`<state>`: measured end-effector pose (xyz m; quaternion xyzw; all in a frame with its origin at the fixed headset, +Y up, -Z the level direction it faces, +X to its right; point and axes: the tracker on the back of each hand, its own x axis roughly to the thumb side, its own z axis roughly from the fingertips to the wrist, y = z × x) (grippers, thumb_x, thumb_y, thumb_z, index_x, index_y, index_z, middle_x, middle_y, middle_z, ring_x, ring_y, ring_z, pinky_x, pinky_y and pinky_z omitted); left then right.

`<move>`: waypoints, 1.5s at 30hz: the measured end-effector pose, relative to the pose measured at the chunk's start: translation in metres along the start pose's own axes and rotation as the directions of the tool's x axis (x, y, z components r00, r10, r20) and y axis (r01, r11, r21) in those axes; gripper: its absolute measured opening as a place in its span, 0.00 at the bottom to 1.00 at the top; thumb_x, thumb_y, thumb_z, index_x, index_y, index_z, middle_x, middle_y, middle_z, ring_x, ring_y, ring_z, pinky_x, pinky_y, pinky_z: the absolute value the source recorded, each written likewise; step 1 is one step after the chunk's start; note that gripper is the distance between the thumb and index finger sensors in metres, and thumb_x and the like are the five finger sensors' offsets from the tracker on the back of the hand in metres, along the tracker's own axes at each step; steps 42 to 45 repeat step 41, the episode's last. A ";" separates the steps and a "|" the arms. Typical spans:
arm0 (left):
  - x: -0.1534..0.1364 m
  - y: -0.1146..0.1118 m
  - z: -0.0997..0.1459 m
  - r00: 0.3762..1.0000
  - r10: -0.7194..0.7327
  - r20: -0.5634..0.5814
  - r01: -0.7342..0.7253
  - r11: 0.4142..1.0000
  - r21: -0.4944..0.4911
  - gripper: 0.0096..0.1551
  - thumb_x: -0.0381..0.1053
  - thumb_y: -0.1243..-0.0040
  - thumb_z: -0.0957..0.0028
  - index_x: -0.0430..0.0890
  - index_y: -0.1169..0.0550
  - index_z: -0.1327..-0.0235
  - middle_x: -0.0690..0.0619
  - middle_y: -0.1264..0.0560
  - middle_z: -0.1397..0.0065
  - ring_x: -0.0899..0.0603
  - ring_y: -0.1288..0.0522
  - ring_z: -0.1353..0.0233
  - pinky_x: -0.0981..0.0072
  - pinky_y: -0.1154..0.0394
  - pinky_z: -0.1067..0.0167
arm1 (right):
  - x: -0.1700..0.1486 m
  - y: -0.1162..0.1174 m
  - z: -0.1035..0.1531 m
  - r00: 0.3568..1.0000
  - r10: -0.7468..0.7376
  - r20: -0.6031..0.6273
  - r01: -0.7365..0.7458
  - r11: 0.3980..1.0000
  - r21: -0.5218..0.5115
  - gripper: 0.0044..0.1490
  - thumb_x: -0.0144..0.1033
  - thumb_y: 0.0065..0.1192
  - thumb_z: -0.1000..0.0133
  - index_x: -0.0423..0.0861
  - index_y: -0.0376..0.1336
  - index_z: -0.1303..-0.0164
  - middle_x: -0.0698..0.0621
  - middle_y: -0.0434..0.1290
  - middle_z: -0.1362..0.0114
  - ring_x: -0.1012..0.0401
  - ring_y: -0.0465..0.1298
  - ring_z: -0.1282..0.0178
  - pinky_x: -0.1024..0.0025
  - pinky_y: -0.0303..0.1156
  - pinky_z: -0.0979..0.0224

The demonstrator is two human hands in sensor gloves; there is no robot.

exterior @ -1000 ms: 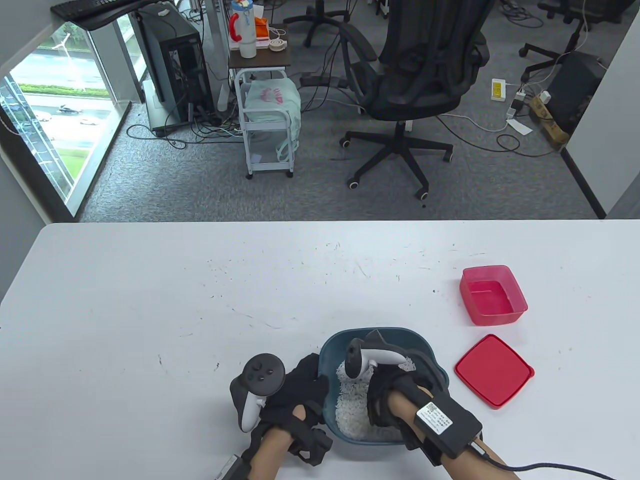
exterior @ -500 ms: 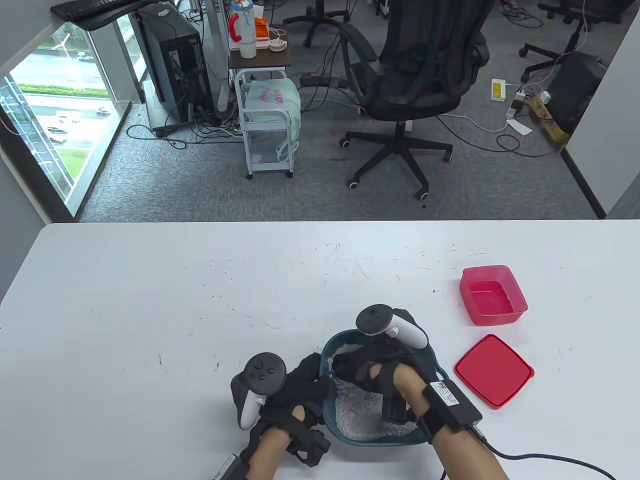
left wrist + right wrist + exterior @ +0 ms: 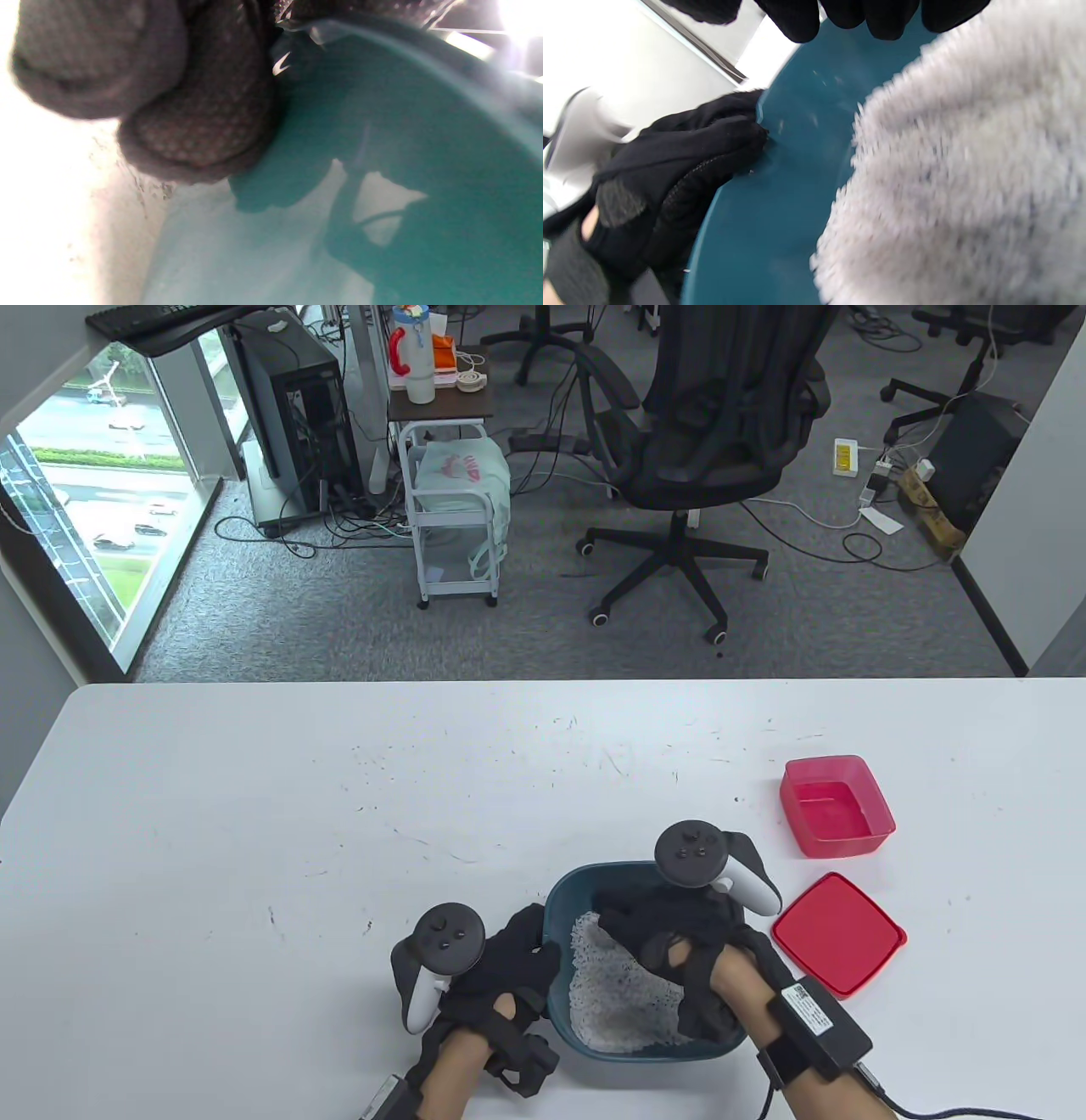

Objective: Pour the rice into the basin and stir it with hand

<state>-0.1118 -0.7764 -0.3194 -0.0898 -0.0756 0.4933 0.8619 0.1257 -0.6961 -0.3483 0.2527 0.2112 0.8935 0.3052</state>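
- The teal basin (image 3: 562, 899) sits on the white table (image 3: 254, 831) near the front edge, with a heap of white rice (image 3: 615, 1001) inside it.
- The left hand (image 3: 501, 963) grips the basin's left rim: in the right wrist view its thumb (image 3: 729, 140) lies over the edge onto the inner wall, and the left wrist view shows its fingers (image 3: 199, 140) pressed against the outer wall down by the table.
- The right hand (image 3: 679, 946) is down inside the basin, over the far and right part of the rice, palm facing down.
- Its fingers reach toward the basin's left side. In the right wrist view the fingertips (image 3: 797, 17) hang just above the blue wall beside the heap; how far they are curled I cannot tell, and nothing shows them gripping anything.
- Each hand carries a tracker on its back; the right one (image 3: 708, 865) stands above the basin's far rim.
- To the right of the basin a red lid (image 3: 838, 935) lies flat on the table, close to the basin's right side.
- Beyond the lid stands the open red box (image 3: 836, 806), upright, with no rice visible in it.
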 end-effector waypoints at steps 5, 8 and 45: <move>0.010 0.016 0.005 0.976 -0.200 0.080 0.189 0.973 0.132 0.40 0.57 0.36 0.51 0.34 0.25 0.31 0.28 0.23 0.34 0.34 0.10 0.57 0.47 0.12 0.64 | 0.024 -0.004 0.042 0.906 0.390 0.166 -0.329 0.893 -0.308 0.39 0.44 0.60 0.57 0.39 0.66 0.37 0.36 0.63 0.25 0.36 0.60 0.26 0.28 0.57 0.33; 0.024 0.028 0.013 0.887 -0.439 0.141 0.397 0.883 0.252 0.45 0.62 0.37 0.52 0.37 0.28 0.27 0.28 0.29 0.27 0.28 0.17 0.40 0.35 0.19 0.47 | 0.024 -0.002 0.062 0.839 0.519 0.161 -0.419 0.807 -0.417 0.39 0.45 0.61 0.57 0.42 0.66 0.35 0.39 0.62 0.24 0.39 0.57 0.23 0.27 0.53 0.31; -0.002 0.052 0.003 0.459 -0.888 -0.011 0.880 0.453 0.141 0.60 0.77 0.49 0.59 0.51 0.49 0.16 0.35 0.62 0.16 0.22 0.61 0.18 0.16 0.58 0.32 | -0.130 -0.029 0.118 0.832 0.435 -0.344 -0.545 0.758 -0.359 0.42 0.47 0.60 0.56 0.45 0.60 0.30 0.38 0.55 0.21 0.38 0.53 0.22 0.25 0.50 0.30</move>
